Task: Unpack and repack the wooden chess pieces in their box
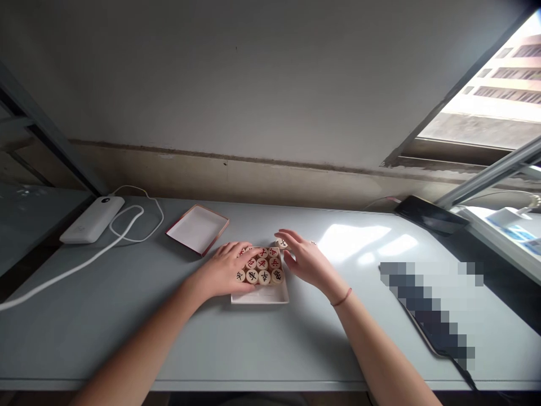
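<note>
A shallow white box [260, 297] holds rows of round Chinese chess pieces [262, 263], with red characters in the far rows and black ones in the nearest row. My left hand [228, 269] grips the box from the left, its fingers over the far-left pieces and its thumb along the nearest row, covering some of them. Just right of the box, my right hand [306, 258] has its thumb and fingers apart. Near its fingertips lies a loose chess piece [281, 243], partly hidden by the fingers. Another piece [313, 243] shows slightly behind this hand.
The box lid [198, 228] lies upturned at the back left. Farther left are a white power bank [92, 220] and a white cable [84, 262]. A dark device [431, 215] sits at the back right; a pixelated, phone-like object [431, 316] lies at the right.
</note>
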The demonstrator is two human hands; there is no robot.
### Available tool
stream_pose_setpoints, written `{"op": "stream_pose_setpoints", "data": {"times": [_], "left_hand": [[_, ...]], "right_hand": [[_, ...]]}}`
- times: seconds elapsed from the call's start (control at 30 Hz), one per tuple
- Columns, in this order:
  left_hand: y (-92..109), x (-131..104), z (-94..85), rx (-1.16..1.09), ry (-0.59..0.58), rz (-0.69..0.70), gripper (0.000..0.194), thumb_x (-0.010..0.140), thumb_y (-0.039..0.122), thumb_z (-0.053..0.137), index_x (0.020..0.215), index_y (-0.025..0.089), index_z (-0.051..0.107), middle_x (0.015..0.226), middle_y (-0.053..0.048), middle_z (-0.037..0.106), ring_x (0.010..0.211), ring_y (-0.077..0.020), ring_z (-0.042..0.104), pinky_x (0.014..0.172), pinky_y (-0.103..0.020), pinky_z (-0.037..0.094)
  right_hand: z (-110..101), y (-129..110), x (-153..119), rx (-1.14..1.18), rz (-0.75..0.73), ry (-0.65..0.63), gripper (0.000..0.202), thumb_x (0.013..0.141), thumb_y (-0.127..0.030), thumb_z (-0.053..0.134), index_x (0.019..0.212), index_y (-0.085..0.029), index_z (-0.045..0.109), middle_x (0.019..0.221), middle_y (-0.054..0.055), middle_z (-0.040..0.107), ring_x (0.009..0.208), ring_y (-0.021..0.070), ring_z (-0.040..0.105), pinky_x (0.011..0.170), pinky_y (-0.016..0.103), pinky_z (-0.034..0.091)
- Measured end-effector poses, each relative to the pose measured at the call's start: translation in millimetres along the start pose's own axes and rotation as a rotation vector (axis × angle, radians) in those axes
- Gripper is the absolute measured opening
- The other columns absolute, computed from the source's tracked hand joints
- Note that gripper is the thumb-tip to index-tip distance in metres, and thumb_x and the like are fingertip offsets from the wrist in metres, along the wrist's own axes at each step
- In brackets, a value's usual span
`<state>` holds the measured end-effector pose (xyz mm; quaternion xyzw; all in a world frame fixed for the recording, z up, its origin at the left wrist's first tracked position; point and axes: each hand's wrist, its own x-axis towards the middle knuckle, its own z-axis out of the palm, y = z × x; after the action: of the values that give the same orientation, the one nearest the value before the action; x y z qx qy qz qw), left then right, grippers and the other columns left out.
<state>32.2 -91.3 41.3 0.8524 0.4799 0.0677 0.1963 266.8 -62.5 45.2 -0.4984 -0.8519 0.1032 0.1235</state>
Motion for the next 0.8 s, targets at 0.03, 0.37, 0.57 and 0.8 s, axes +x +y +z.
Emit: {"op": "stream_pose_setpoints", "data": {"times": [0.03, 0.37, 0.57, 0.8], "left_hand": [[0, 0, 0.1, 0.003, 0.003, 0.01, 0.071, 0.074, 0.042, 0.067, 0.138, 0.033, 0.039, 0.14, -0.005, 0.044, 0.125, -0.0283, 0.043, 0.106, -0.042, 0.036], [-6, 4, 2.3, 0.003, 0.28, 0.142, 0.053, 0.082, 0.047, 0.064, 0.131, 0.028, 0.052, 0.136, -0.009, 0.051, 0.128, -0.0293, 0.044, 0.104, -0.047, 0.04], [16, 6, 1.6, -0.127, 0.536, 0.242, 0.038, 0.09, 0.033, 0.057, 0.128, 0.026, 0.054, 0.114, -0.006, 0.063, 0.101, -0.0201, 0.062, 0.087, -0.037, 0.054], [16, -8, -7.9, -0.163, 0.437, 0.283, 0.021, 0.091, 0.019, 0.051, 0.11, 0.023, 0.061, 0.109, -0.003, 0.062, 0.091, -0.014, 0.065, 0.081, -0.027, 0.055]], "right_hand": [[2, 1, 3, -0.022, 0.003, -0.034, 0.041, 0.089, -0.012, 0.041, 0.129, -0.019, 0.049, 0.133, 0.012, 0.053, 0.071, 0.015, 0.065, 0.061, 0.029, 0.048], [2, 4, 4, 0.1, 0.032, 0.056, 0.025, 0.089, -0.017, 0.048, 0.11, -0.019, 0.063, 0.112, 0.008, 0.065, 0.067, 0.0136, 0.064, 0.063, 0.027, 0.047], [-9, -23, -10, 0.558, 0.042, 0.126, 0.026, 0.086, -0.04, 0.058, 0.103, -0.021, 0.065, 0.082, 0.003, 0.068, 0.042, 0.0053, 0.042, 0.044, 0.022, 0.038], [-4, -30, -14, 0.918, 0.072, -0.003, 0.037, 0.083, -0.049, 0.061, 0.106, -0.02, 0.062, 0.101, 0.008, 0.067, 0.053, 0.0067, 0.049, 0.045, 0.022, 0.045]]}}
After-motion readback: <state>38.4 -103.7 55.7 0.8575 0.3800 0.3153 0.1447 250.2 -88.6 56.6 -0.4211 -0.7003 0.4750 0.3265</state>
